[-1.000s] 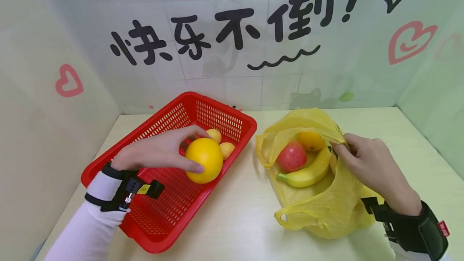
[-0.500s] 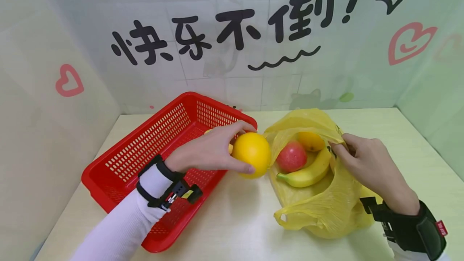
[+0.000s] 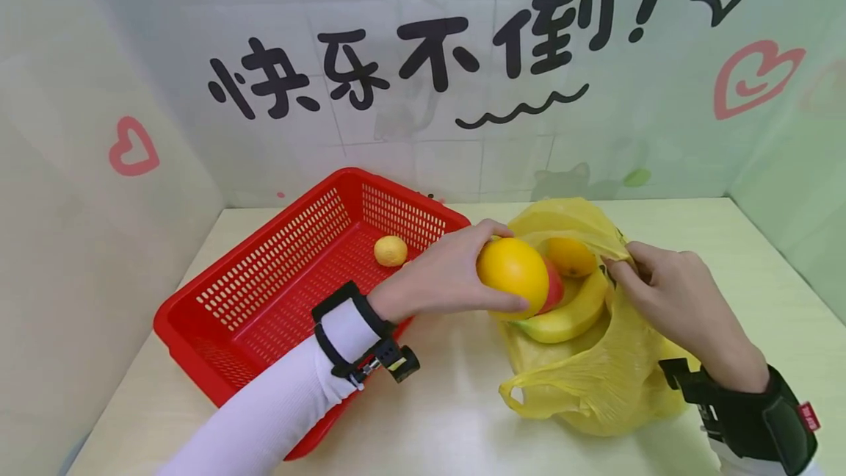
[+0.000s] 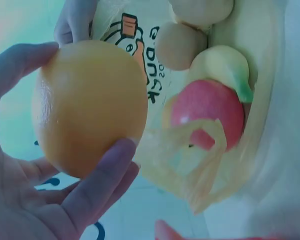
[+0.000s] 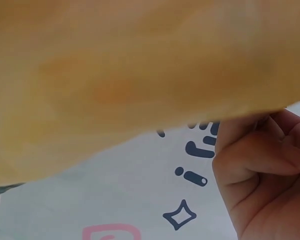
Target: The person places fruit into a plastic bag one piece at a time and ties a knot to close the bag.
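Observation:
My left hand (image 3: 449, 274) grips a round yellow orange (image 3: 512, 278) between thumb and fingers, over the left side of the mouth of a yellow plastic bag (image 3: 588, 395). Inside the bag lie a red apple (image 3: 554, 289), partly hidden behind the orange, a banana (image 3: 568, 322) and a yellow-orange fruit (image 3: 570, 255). My right hand (image 3: 681, 296) pinches the bag's right rim and holds it up. The left wrist view shows the orange (image 4: 90, 110) close up, with the apple (image 4: 207, 112) beyond it. In the right wrist view, the bag (image 5: 115, 75) covers the upper part.
A red perforated plastic basket (image 3: 198, 314) stands left of the bag, under my left forearm. In it sits a small round yellowish fruit (image 3: 391, 250); a second is mostly hidden by my hand. A printed backdrop (image 3: 423, 145) rises behind the pale table (image 3: 449, 402).
My left hand has carried the orange rightward, from above the basket to the bag's mouth. The right hand keeps its hold on the bag rim.

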Tool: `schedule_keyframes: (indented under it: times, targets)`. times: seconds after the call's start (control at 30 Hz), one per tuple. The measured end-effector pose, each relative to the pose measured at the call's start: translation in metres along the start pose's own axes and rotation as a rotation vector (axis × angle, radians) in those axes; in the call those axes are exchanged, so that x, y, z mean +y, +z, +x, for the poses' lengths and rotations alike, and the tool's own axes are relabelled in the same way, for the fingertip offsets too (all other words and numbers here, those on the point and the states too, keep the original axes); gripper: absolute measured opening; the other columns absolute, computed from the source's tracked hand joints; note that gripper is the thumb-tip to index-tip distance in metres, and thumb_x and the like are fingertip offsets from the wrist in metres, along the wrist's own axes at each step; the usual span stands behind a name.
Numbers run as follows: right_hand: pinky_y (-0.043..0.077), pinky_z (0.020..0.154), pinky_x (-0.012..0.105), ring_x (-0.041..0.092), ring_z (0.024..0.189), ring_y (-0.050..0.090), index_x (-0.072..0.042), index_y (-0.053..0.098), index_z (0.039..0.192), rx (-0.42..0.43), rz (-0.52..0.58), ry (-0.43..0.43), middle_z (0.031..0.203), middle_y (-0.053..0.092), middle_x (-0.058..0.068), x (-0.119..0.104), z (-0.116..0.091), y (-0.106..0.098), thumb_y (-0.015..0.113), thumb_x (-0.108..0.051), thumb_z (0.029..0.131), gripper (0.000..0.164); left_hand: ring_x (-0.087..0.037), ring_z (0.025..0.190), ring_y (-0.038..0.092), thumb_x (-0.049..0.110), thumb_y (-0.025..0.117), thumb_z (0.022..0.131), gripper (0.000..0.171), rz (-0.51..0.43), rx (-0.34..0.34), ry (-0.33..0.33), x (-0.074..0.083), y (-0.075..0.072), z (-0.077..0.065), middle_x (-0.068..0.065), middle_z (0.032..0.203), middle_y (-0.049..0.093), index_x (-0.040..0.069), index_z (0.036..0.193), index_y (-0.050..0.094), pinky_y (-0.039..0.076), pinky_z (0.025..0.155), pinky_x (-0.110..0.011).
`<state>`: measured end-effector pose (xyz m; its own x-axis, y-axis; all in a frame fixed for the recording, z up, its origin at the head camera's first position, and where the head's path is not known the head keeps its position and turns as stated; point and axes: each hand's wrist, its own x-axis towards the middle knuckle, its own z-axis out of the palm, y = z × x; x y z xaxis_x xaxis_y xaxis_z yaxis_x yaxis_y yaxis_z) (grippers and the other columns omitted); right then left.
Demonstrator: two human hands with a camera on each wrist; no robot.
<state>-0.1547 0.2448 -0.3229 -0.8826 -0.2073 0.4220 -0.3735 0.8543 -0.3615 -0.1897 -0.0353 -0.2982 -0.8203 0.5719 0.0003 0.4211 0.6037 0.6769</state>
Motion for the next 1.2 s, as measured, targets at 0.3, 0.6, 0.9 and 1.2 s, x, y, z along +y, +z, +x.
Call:
schedule_keyframes:
  times: [0.3, 0.6, 0.9, 1.2]
  targets:
    - [0.020, 0.044, 0.023, 0.002, 0.044, 0.021, -0.017, 0.046, 0.066, 0.012, 0.007, -0.018, 0.054, 0.027, -0.008, 0.000, 0.001, 0.000, 0.062, -0.022, 0.097, 0.035, -0.010, 0.096, 0.059, 0.051, 0.077, 0.075, 0.075, 0.004, -0.022, -0.018, 0.006, 0.019, 0.024, 0.005, 0.114, 0.060, 0.020, 0.136, 0.046, 0.051, 0.078, -0.025]
    - [0.020, 0.043, 0.022, 0.003, 0.044, 0.020, -0.015, 0.042, 0.064, 0.033, 0.004, -0.014, 0.054, 0.026, -0.007, -0.001, 0.002, -0.002, 0.060, -0.021, 0.098, 0.039, -0.008, 0.094, 0.057, 0.049, 0.077, 0.076, 0.074, -0.004, -0.093, 0.041, 0.012, 0.037, 0.041, 0.008, 0.112, 0.058, 0.019, 0.137, 0.047, 0.051, 0.075, -0.020]
    - [0.020, 0.044, 0.023, 0.003, 0.044, 0.021, -0.016, 0.046, 0.067, 0.023, 0.003, -0.011, 0.055, 0.026, -0.007, -0.002, 0.002, -0.003, 0.055, -0.024, 0.101, 0.036, -0.009, 0.107, 0.053, 0.054, 0.075, 0.078, 0.076, 0.103, -0.116, 0.065, 0.014, 0.045, 0.047, 0.008, 0.127, 0.059, 0.022, 0.142, 0.047, 0.046, 0.083, -0.021]
    - [0.020, 0.044, 0.023, 0.004, 0.043, 0.020, -0.016, 0.047, 0.067, 0.021, 0.004, -0.021, 0.054, 0.027, -0.007, -0.003, 0.002, -0.001, 0.056, -0.025, 0.101, 0.036, -0.014, 0.115, 0.049, 0.057, 0.072, 0.078, 0.079, 0.147, -0.126, 0.051, 0.019, 0.059, 0.055, 0.008, 0.133, 0.059, 0.026, 0.146, 0.045, 0.043, 0.084, -0.021]
